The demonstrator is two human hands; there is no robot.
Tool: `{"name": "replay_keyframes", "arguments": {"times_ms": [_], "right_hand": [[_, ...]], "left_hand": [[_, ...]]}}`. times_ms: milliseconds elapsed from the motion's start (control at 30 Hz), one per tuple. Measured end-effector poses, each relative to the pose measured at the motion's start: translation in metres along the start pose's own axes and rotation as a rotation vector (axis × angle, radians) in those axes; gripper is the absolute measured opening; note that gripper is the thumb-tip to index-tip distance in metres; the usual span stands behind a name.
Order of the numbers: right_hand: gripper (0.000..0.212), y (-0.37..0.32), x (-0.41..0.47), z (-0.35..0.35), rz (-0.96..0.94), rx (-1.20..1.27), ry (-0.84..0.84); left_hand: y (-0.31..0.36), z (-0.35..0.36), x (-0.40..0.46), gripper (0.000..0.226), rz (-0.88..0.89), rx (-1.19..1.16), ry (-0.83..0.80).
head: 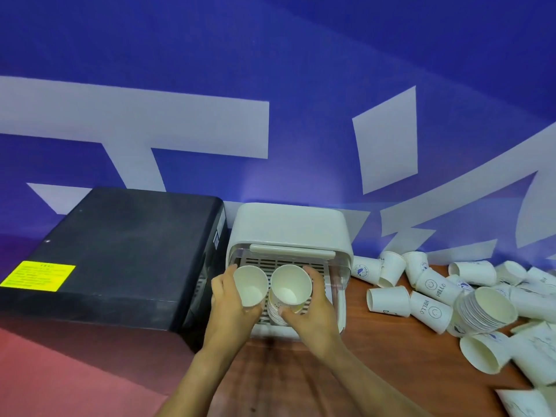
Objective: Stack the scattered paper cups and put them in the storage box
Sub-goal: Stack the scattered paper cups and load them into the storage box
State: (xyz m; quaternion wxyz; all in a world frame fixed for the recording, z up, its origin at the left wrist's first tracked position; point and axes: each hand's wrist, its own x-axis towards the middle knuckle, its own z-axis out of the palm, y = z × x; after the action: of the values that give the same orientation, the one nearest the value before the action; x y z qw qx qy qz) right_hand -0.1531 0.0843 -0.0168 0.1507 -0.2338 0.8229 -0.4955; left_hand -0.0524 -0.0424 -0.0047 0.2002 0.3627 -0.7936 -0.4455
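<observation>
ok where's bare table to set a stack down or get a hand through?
Bare wooden table runs between the storage box and the scattered cups, and on toward the near edge. Crowded: the cup pile on the right, and the box tray, where the left hand and right hand grip cups. The black box blocks the left.

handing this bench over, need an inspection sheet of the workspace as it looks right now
surface: brown wooden table, pink area at left.
job's things: white storage box open at front, slatted tray inside; stack of paper cups on the tray; single paper cup.
clutter: scattered paper cups and a lying stack at right.
hands: left hand grips the single cup; right hand holds the stack.
cables: nothing seen.
surroundings: black box with yellow label; blue and white wall.
</observation>
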Motion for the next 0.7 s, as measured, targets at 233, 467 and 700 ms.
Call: {"name": "replay_keyframes", "arguments": {"times_ms": [233,467,700], "right_hand": [[0.083,0.013,0.003,0.005,-0.014,-0.068,-0.002],[0.067,0.022,0.000,0.000,0.033,-0.066,-0.047],[0.055,0.037,0.001,0.003,0.106,-0.065,-0.112]], "left_hand": [[-0.011,0.003,0.001,0.078,0.001,0.095,-0.098],[-0.016,0.010,0.004,0.072,-0.022,0.161,-0.135],[-0.022,0.012,0.007,0.072,-0.036,0.165,-0.147]]}}
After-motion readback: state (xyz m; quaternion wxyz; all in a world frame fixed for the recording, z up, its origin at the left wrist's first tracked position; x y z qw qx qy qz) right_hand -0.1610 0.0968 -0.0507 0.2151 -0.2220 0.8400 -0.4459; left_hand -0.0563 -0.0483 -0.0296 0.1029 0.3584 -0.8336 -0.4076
